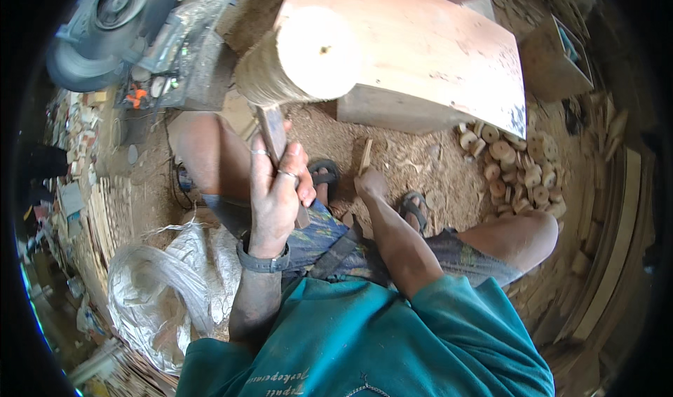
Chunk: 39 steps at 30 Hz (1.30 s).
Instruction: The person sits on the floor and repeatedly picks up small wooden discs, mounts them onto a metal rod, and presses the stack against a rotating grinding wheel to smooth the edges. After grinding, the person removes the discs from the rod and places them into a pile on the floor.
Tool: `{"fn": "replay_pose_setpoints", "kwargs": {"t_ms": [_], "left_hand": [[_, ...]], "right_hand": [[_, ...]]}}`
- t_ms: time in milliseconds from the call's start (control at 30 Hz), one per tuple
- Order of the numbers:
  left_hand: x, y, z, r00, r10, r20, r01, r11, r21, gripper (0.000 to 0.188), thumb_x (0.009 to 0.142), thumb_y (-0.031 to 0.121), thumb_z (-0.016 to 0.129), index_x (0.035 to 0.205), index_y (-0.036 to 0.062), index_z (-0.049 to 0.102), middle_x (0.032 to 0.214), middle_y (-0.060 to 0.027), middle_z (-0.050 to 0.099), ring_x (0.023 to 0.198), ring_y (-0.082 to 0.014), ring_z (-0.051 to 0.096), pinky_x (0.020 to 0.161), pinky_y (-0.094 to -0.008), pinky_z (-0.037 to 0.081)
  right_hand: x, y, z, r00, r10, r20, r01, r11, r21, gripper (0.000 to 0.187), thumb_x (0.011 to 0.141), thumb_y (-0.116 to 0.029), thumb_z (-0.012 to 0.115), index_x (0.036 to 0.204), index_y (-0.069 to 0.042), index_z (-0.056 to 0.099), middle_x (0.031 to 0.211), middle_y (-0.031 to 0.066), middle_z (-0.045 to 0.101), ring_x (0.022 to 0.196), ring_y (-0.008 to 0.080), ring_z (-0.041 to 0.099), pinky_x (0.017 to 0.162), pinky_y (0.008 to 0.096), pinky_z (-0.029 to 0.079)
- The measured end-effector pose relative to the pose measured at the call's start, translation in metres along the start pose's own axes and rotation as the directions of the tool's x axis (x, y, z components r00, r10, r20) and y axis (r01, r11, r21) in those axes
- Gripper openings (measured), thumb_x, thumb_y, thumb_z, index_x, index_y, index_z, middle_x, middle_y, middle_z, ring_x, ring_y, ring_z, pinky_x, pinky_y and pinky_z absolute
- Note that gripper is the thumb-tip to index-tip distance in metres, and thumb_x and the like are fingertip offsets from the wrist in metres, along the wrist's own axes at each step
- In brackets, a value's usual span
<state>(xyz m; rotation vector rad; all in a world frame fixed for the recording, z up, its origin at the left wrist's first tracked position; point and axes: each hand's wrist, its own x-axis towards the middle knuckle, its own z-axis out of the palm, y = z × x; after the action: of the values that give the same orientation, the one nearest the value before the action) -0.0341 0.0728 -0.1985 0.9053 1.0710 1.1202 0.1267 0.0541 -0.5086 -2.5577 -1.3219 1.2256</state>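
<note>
My left hand (275, 199) is closed around a flat, dark brownish bar (272, 127), which points up and away from me. The bar's far end reaches the lower edge of a big pale drum (319, 53) with a bright round face and a ribbed side; whether they touch, I cannot tell. Lower and to the right, between my knees, my right hand (370, 184) grips a short, light wooden stick (365, 156) that stands up out of the fist. Part of that stick is hidden by the fingers.
A pale wooden box-like bench (434, 53) stands ahead. Round wooden discs with holes (522, 172) lie heaped at the right, on sawdust-covered ground. At far left are a blurred blue-grey wheeled machine (105, 32) and a crumpled white sack (161, 285); long planks (617, 250) line the right side.
</note>
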Motion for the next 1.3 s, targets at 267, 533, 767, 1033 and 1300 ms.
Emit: {"fn": "replay_pose_setpoints", "kwargs": {"t_ms": [267,533,767,1033,1300], "left_hand": [[0.023,-0.004,0.015,1.000,0.002,0.030,-0.002,1.000,-0.003,0.043,0.102,0.017,0.053,0.139,0.0069,0.036,0.079,-0.0004,0.046,0.050,-0.0048,0.040,0.042,-0.0214,0.036],[0.019,-0.014,0.035,0.996,0.058,0.073,-0.073,0.973,0.221,0.056,0.100,0.021,0.059,0.141,-0.0020,0.029,0.079,-0.0031,0.051,0.054,-0.0078,0.042,0.045,-0.0252,0.038],[0.013,-0.024,0.030,0.978,0.190,0.081,-0.206,0.857,0.472,0.062,0.099,0.026,0.061,0.139,-0.0097,0.030,0.095,-0.0182,0.056,0.078,-0.0232,0.055,0.070,-0.0363,0.048],[0.017,-0.029,0.041,0.978,0.206,0.036,-0.195,0.837,0.511,0.062,0.099,0.027,0.059,0.140,-0.0102,0.030,0.117,-0.0310,0.057,0.106,-0.0378,0.059,0.091,-0.0436,0.047],[0.044,-0.024,0.061,0.969,0.230,0.090,-0.240,0.796,0.555,0.061,0.101,0.029,0.055,0.140,-0.0089,0.029,0.122,-0.0321,0.055,0.110,-0.0406,0.058,0.093,-0.0447,0.045]], "right_hand": [[-0.123,-0.027,-0.134,0.814,-0.476,-0.331,0.578,0.613,0.538,0.036,0.099,-0.022,0.041,0.124,-0.002,0.057,0.090,0.0140,0.065,0.060,0.0250,0.061,0.056,0.0391,0.052],[-0.221,-0.066,-0.261,0.779,-0.421,-0.465,0.537,0.063,0.841,0.057,0.106,-0.040,0.040,0.150,-0.006,0.030,0.086,0.0071,0.056,0.049,0.0077,0.047,0.042,0.0207,0.039],[-0.230,-0.061,-0.249,0.826,-0.385,-0.412,0.462,0.043,0.886,0.058,0.104,-0.043,0.043,0.148,-0.005,0.035,0.074,0.0034,0.056,0.049,0.0072,0.047,0.043,0.0197,0.037],[-0.214,-0.062,-0.265,0.830,-0.355,-0.430,0.530,0.262,0.806,0.055,0.104,-0.036,0.048,0.146,-0.003,0.039,0.069,0.0004,0.054,0.050,0.0047,0.045,0.044,0.0184,0.035],[-0.178,-0.064,-0.277,0.836,-0.349,-0.424,0.526,0.287,0.801,0.046,0.105,-0.029,0.047,0.142,-0.003,0.045,0.064,0.0015,0.053,0.049,0.0080,0.047,0.045,0.0243,0.037]]}}
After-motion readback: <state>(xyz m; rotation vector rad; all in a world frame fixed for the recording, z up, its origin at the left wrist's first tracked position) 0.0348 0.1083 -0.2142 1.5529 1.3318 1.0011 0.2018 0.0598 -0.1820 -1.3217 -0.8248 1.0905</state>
